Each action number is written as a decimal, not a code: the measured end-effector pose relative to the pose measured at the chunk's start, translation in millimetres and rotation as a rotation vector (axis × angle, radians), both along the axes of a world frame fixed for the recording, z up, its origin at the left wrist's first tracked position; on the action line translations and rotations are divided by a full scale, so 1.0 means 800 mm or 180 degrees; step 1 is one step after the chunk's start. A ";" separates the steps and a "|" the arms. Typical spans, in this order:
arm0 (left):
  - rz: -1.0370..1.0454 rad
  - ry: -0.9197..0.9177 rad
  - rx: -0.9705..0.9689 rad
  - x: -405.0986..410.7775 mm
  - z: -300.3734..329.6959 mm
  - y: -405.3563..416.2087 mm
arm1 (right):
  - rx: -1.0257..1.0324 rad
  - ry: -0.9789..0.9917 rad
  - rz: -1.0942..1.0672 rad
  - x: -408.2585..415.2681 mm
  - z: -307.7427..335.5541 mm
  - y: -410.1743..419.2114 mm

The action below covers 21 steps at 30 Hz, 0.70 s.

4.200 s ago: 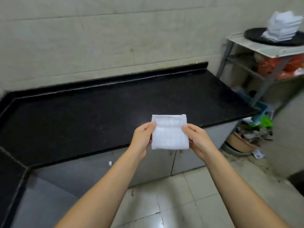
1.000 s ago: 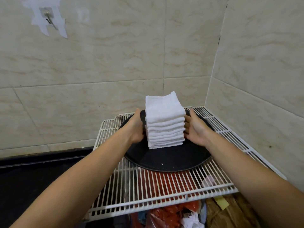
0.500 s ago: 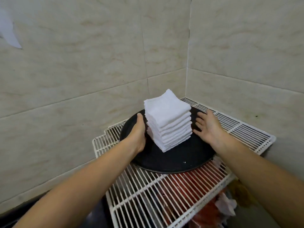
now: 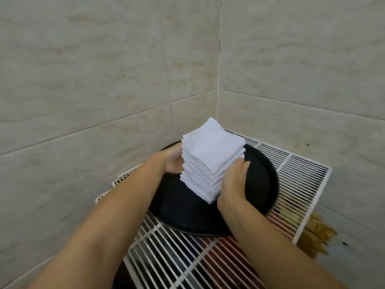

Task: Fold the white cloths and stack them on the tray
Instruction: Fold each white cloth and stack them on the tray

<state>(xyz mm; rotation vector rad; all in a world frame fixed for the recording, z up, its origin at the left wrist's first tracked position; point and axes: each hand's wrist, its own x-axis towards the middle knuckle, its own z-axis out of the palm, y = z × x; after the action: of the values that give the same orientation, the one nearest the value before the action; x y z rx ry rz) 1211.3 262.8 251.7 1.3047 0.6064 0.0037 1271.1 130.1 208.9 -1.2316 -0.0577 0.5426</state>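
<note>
A tall stack of folded white cloths (image 4: pixel 210 155) stands on a round black tray (image 4: pixel 262 184), which lies on a white wire rack (image 4: pixel 302 174) in the tiled corner. My left hand (image 4: pixel 173 161) presses flat against the stack's left side, its fingers hidden behind the cloths. On the near right side my right hand (image 4: pixel 233 180) lies against the stack with straight fingers. The stack sits squeezed between both palms, with its layers slightly uneven at the edges.
Tiled walls close in behind and to the right of the rack. Red and dark things show through the rack's bars (image 4: pixel 208 257) below. A brown stain (image 4: pixel 316 236) marks the wall low at the right.
My right hand has moved from the tray's surface in against the stack's right side. The left hand stays pressed on the left side. One second ago both hands flanked the stack.
</note>
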 end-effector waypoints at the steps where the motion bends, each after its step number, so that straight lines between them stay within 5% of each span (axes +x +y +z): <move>1: 0.0008 0.0004 0.0022 0.000 -0.001 0.001 | -0.0026 -0.0005 -0.0055 -0.001 0.002 0.003; 10: 0.0090 -0.0019 0.0035 0.000 0.003 -0.003 | -0.0359 -0.0184 -0.0191 0.000 0.022 0.018; 14: 0.0270 -0.0104 0.0062 -0.011 0.003 -0.011 | -0.0177 0.0340 0.0220 0.020 0.026 -0.007; 21: 0.2054 -0.0644 -0.0318 -0.063 -0.032 -0.053 | -0.0163 -0.0018 0.1442 0.153 0.070 -0.022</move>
<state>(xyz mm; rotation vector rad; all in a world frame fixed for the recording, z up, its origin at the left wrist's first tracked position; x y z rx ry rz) 1161.0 220.2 226.0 0.9520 0.8175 0.6200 1393.3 112.8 265.3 -1.2746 -0.3350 0.9376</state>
